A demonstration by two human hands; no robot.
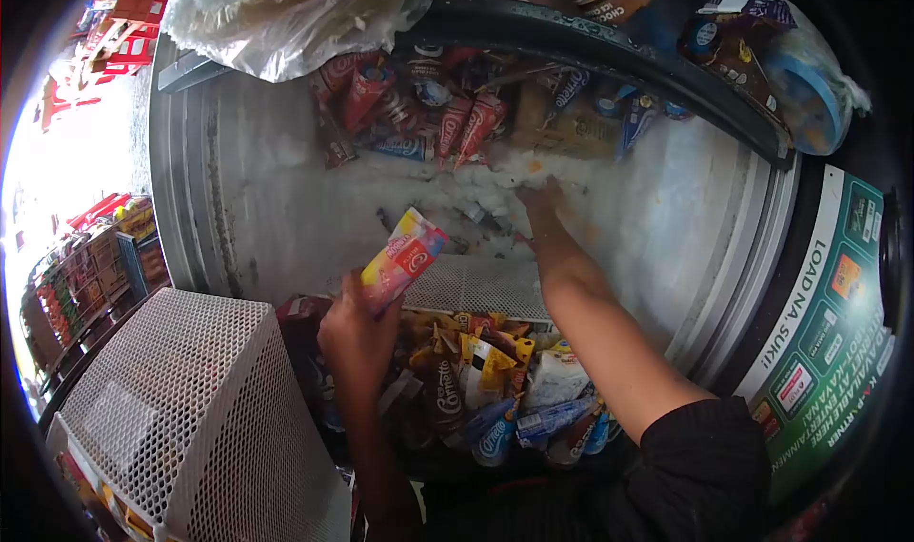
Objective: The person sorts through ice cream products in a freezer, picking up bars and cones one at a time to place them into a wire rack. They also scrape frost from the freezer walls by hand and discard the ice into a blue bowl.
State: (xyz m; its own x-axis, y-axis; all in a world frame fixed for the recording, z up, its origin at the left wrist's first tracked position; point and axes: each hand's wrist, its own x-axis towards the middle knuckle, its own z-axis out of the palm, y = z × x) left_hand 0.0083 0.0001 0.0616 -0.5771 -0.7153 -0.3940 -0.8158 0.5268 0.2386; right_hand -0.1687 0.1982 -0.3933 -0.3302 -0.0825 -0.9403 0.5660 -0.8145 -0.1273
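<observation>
My left hand [357, 325] is closed around the lower end of a yellow, pink and red ice cream packet [404, 259], held tilted above the freezer's inside. My right hand [541, 201] reaches deep into the chest freezer, down at the frost [495, 192] on its floor. Its fingers are dim and partly hidden, so their grip does not show. Dark wrapper bits [486, 220] lie in the frost to the left of that hand. Red Cornetto cones [468, 128] are heaped at the freezer's far side.
Below my arms, a white wire divider [476, 290] borders a pile of wrapped cones [450, 385]. White mesh baskets [181, 399] stand at the lower left. A plastic bag [295, 19] and more ice creams [733, 52] rest over the freezer's far edge. A green sign [824, 342] is at right.
</observation>
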